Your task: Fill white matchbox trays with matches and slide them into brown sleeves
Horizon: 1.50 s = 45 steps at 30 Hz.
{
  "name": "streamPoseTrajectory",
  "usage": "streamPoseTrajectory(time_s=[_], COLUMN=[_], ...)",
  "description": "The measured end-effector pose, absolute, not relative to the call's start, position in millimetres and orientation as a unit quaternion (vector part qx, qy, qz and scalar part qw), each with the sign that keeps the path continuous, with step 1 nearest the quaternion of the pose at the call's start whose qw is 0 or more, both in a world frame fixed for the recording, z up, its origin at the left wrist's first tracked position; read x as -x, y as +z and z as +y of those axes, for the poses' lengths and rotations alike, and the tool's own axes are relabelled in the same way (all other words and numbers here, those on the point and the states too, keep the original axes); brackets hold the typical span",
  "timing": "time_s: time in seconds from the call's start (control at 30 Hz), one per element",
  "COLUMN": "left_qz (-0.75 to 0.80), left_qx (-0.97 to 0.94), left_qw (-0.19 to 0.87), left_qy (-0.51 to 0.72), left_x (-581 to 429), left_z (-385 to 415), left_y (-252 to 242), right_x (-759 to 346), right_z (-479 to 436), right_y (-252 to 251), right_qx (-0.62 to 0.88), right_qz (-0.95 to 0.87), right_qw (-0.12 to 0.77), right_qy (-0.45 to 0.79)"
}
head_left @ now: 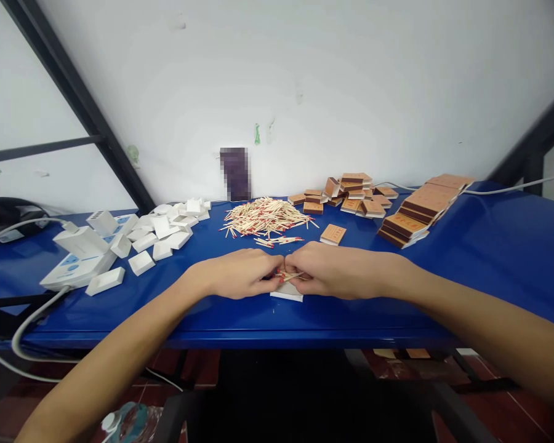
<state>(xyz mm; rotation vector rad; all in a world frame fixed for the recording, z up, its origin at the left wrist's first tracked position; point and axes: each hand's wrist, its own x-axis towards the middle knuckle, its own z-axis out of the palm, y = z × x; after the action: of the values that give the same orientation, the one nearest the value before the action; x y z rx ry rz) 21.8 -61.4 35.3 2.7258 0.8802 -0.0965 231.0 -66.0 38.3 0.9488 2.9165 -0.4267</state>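
My left hand (249, 274) and my right hand (330, 271) meet above a small white tray (287, 293) near the table's front edge. Between my curled fingertips lies a small bunch of red-tipped matches (286, 277), gripped from both sides. The hands cover most of the tray. Just behind them, a few loose matches (281, 240) lie in front of a large match pile (268, 216). One orange matchbox (333, 234) rests on the table behind my right hand.
White empty trays (164, 227) are heaped at the left beside a power strip (78, 264) with cables. Orange matchboxes (355, 194) are piled at the back right, and a leaning stack (425, 206) stands farther right on the blue table (351, 320).
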Motion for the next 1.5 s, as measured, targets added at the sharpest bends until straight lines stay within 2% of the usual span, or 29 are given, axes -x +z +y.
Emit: streamPoseTrajectory(time_s=[0.17,0.43,0.7,1.1,1.33,1.5], left_qz=[0.285,0.288,0.288,0.285,0.282,0.264], left_qx=[-0.944,-0.949,-0.945,-0.95,-0.951,-0.95], left_qw=[0.167,0.117,0.139,0.096,0.095,0.132], left_qy=[0.006,0.046,0.071,0.087,0.081,0.097], left_x=[-20.3,-16.5,-18.5,-21.5,-21.0,-20.7], left_z=[-56.9,-53.3,-47.2,-42.4,-39.6,-37.4], left_y=[34.2,34.1,27.4,17.9,18.3,14.7], right_x=[-232.0,-231.6,-231.1,-244.9,-246.2,-243.9], right_z=[-63.1,-54.1,-45.7,-43.0,-40.0,-35.2], right_y=[35.5,34.2,29.9,48.5,45.4,41.5], right_qx=[-0.313,-0.295,-0.27,-0.284,-0.291,-0.295], right_qz=[0.935,0.941,0.95,0.941,0.939,0.934], right_qw=[0.025,-0.016,-0.03,-0.063,-0.019,-0.018], right_qy=[-0.162,-0.164,-0.153,-0.171,-0.184,-0.202])
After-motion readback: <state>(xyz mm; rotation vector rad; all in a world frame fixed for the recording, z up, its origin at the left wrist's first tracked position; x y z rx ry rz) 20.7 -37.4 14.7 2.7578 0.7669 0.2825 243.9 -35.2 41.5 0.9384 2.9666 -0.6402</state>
